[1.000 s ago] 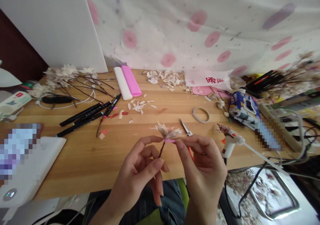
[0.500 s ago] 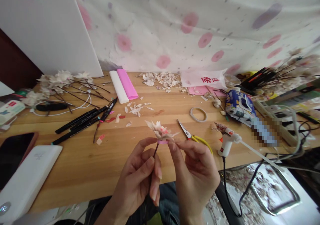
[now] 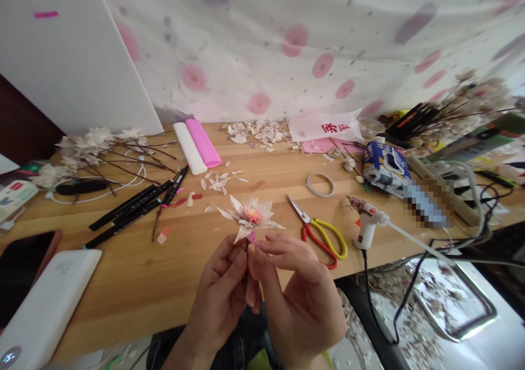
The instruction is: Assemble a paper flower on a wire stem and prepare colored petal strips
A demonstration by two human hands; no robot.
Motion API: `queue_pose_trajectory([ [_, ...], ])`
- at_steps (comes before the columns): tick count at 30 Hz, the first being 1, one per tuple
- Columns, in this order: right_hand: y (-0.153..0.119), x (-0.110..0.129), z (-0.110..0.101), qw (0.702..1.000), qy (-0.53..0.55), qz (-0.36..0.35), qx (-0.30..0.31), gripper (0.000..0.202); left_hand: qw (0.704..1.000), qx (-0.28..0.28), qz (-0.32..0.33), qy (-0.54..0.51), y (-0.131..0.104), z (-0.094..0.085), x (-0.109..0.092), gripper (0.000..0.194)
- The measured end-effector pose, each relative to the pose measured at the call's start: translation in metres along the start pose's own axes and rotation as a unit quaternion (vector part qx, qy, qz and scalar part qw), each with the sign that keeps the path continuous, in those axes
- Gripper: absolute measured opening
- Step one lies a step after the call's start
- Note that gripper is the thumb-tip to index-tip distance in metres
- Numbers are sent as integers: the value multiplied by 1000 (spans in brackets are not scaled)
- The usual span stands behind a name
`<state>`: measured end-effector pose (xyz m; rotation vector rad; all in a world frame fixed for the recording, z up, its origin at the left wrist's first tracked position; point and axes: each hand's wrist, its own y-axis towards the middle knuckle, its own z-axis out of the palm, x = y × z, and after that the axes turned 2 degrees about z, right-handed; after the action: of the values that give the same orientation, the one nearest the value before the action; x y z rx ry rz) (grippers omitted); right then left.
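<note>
A handmade flower [image 3: 253, 214] with pale pointed petals and a pink-orange centre faces up between my hands. My left hand [image 3: 225, 279] is closed around its dark thin stem, just under the bloom. My right hand [image 3: 301, 290] pinches a narrow pink strip [image 3: 255, 242] at the base of the petals. Most of the stem is hidden behind my fingers. To the right of my hands lie scissors [image 3: 318, 230] with red and yellow handles, and beyond them a roll of tape [image 3: 320, 185].
A glue gun [image 3: 367, 222] with its cord stands at right, near a blue packet [image 3: 385, 165]. Black markers [image 3: 133, 206] and finished flowers [image 3: 96, 145] lie at left. Rolls of crepe paper [image 3: 203, 143] and loose petals [image 3: 258, 133] are farther back. A white power bank [image 3: 68, 293] sits front left.
The flower has tipped toward me, so its centre now shows. My right hand has shifted left, closer to my left hand and the stem. The scissors' handles are now uncovered.
</note>
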<state>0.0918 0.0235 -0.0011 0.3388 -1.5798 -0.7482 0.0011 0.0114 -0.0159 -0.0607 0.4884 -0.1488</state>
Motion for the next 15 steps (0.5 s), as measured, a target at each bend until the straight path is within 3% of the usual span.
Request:
queue_pose_trajectory([
  [4, -4, -2, -3, 1000, 18, 2, 20, 37, 999, -46, -6, 24, 0, 2, -1, 18],
  [15, 0, -6, -8, 999, -7, -20, 46, 37, 994, -98, -31, 47, 0, 11, -2, 24],
])
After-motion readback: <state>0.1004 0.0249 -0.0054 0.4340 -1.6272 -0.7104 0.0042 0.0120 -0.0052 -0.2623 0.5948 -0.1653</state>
